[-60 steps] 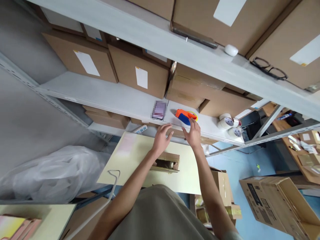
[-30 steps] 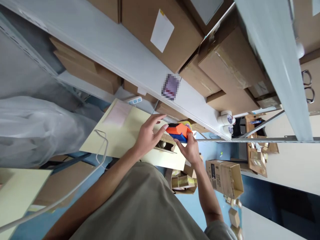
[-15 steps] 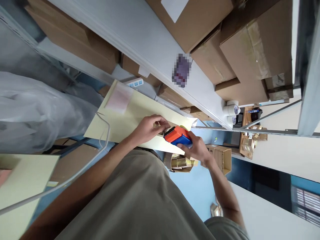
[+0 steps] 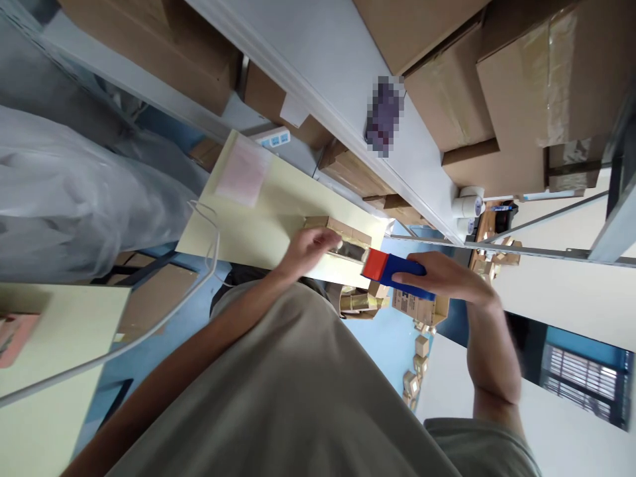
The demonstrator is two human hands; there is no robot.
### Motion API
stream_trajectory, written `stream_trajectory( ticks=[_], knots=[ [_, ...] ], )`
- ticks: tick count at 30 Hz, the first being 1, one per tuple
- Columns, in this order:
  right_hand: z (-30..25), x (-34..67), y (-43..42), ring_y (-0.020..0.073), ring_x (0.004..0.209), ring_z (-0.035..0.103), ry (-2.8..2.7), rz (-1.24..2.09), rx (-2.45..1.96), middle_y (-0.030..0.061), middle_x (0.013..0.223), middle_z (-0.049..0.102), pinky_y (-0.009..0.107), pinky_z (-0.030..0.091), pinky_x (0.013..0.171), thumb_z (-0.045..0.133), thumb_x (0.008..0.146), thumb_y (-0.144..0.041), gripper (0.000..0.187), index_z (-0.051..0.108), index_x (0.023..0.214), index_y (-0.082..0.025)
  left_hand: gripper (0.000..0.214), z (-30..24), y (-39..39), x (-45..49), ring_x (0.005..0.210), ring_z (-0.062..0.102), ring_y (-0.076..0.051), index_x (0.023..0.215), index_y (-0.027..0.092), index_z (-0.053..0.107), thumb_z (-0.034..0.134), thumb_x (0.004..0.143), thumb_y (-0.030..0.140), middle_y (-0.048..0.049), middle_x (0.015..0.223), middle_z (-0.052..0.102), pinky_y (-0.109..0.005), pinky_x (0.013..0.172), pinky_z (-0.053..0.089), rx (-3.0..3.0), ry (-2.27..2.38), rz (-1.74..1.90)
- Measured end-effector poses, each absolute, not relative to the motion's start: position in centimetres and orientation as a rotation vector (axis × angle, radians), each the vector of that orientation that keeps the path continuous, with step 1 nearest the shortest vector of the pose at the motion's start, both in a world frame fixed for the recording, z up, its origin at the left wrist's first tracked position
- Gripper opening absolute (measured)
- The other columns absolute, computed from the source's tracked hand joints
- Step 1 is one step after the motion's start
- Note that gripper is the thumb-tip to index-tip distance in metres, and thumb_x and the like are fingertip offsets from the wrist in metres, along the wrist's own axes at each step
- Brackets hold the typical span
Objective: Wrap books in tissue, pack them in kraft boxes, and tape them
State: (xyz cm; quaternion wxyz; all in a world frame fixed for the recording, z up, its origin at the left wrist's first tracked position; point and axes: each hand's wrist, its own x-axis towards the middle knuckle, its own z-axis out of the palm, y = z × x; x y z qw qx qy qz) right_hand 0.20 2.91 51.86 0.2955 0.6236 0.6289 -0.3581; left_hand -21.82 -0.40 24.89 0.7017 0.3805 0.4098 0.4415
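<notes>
My right hand [image 4: 442, 275] is wrapped round the blue body of a red-and-blue tape dispenser [image 4: 390, 266]. The dispenser's red end touches or sits just off the right end of a small cardboard box [image 4: 350, 232]. A dark, shiny strip shows along this box, whose far left part is partly covered by my left hand [image 4: 309, 250]. The fingers of that hand are curled and press on the box near the strip. The box lies on a pale yellow table [image 4: 283, 195].
A pinkish sheet [image 4: 244, 171] lies on the table's left part, near a white power strip [image 4: 273, 137]. A pale cable [image 4: 199, 305] hangs at left. Shelving with large cartons [image 4: 531, 86] and tape rolls [image 4: 467, 207] runs above. An open carton [image 4: 412, 303] stands on the blue floor.
My right hand has moved right with the tape dispenser, which has turned lengthwise away from my left hand. More of the small box and its dark strip now shows. The view has shifted slightly.
</notes>
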Motion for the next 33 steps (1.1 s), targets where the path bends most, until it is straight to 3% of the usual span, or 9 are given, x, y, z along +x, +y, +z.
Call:
stream_trajectory(
  ticks=[3, 6, 12, 22, 26, 29, 31, 33],
  knots=[
    [53.2, -0.1, 4.0, 0.0172, 0.058, 0.063, 1.558, -0.88, 1.684, 0.0021, 0.068, 0.069, 0.03, 0.04, 0.055, 0.062, 0.091, -0.09, 0.068, 0.067, 0.079, -0.023, 0.077, 20.8, 1.0, -22.4, 0.092, 0.074, -0.027, 0.09, 0.017, 0.08, 0.082, 0.067, 0.091, -0.01, 0.093, 0.082, -0.034, 0.083, 0.058, 0.723, 1.022, 0.977],
    [52.0, -1.2, 4.6, 0.0182, 0.061, 0.066, 1.536, -0.884, 1.701, 0.0032, 0.07, 0.071, 0.03, 0.041, 0.057, 0.061, 0.09, -0.092, 0.07, 0.066, 0.079, -0.022, 0.078, 16.4, 1.6, -21.7, 0.083, 0.07, -0.023, 0.083, 0.016, 0.079, 0.084, 0.061, 0.091, -0.0086, 0.083, 0.078, -0.033, 0.076, 0.054, 0.659, 1.059, 0.969],
    [46.6, -4.0, 5.9, 0.0161, 0.057, 0.063, 1.611, -0.825, 1.691, 0.0043, 0.066, 0.069, 0.03, 0.038, 0.055, 0.06, 0.09, -0.093, 0.073, 0.063, 0.073, -0.022, 0.054, 10.9, 1.6, -18.6, 0.065, 0.057, -0.016, 0.069, 0.018, 0.071, 0.085, 0.073, 0.07, -0.0009, 0.062, 0.063, -0.028, 0.062, 0.041, 0.591, 1.161, 0.874],
    [42.8, -4.2, 6.0, 0.0129, 0.052, 0.062, 1.594, -0.888, 1.727, 0.0036, 0.063, 0.069, 0.027, 0.04, 0.054, 0.065, 0.095, -0.085, 0.069, 0.063, 0.07, -0.02, 0.019, 9.0, 2.1, -16.4, 0.079, 0.07, -0.022, 0.076, 0.018, 0.076, 0.073, 0.085, 0.034, -0.0055, 0.077, 0.077, -0.031, 0.074, 0.051, 0.634, 1.288, 0.8],
    [42.4, -4.2, 6.0, 0.0135, 0.054, 0.064, 1.585, -0.891, 1.749, 0.004, 0.065, 0.071, 0.027, 0.041, 0.054, 0.067, 0.095, -0.085, 0.068, 0.064, 0.074, -0.02, 0.02, 9.0, 1.3, -16.2, 0.089, 0.073, -0.025, 0.091, 0.019, 0.079, 0.068, 0.094, 0.035, -0.0101, 0.096, 0.081, -0.035, 0.087, 0.056, 0.918, 1.381, 0.827],
    [42.3, -4.3, 6.0, 0.0133, 0.053, 0.063, 1.582, -0.912, 1.737, 0.0043, 0.064, 0.071, 0.027, 0.041, 0.054, 0.067, 0.094, -0.085, 0.068, 0.065, 0.074, -0.02, 0.035, 8.9, 0.4, -16.4, 0.095, 0.073, -0.027, 0.123, 0.017, 0.077, 0.062, 0.102, 0.04, -0.0149, 0.118, 0.078, -0.04, 0.095, 0.056, 1.102, 1.457, 0.807],
    [42.4, -4.3, 5.9, 0.0134, 0.052, 0.062, 1.588, -0.927, 1.736, 0.0043, 0.064, 0.07, 0.028, 0.041, 0.054, 0.067, 0.095, -0.085, 0.068, 0.064, 0.074, -0.02, 0.055, 8.8, -0.2, -16.8, 0.097, 0.073, -0.028, 0.15, 0.015, 0.063, 0.064, 0.101, 0.04, -0.0166, 0.125, 0.073, -0.042, 0.096, 0.057, 1.157, 1.475, 0.741],
    [42.3, -4.2, 5.8, 0.0136, 0.052, 0.061, 1.601, -0.924, 1.722, 0.0042, 0.063, 0.069, 0.029, 0.04, 0.055, 0.066, 0.096, -0.083, 0.068, 0.064, 0.074, -0.02, 0.076, 9.0, -0.5, -17.7, 0.101, 0.072, -0.028, 0.165, 0.015, 0.048, 0.071, 0.095, 0.034, -0.0158, 0.128, 0.07, -0.042, 0.097, 0.058, 1.192, 1.436, 0.682]
  ],
)
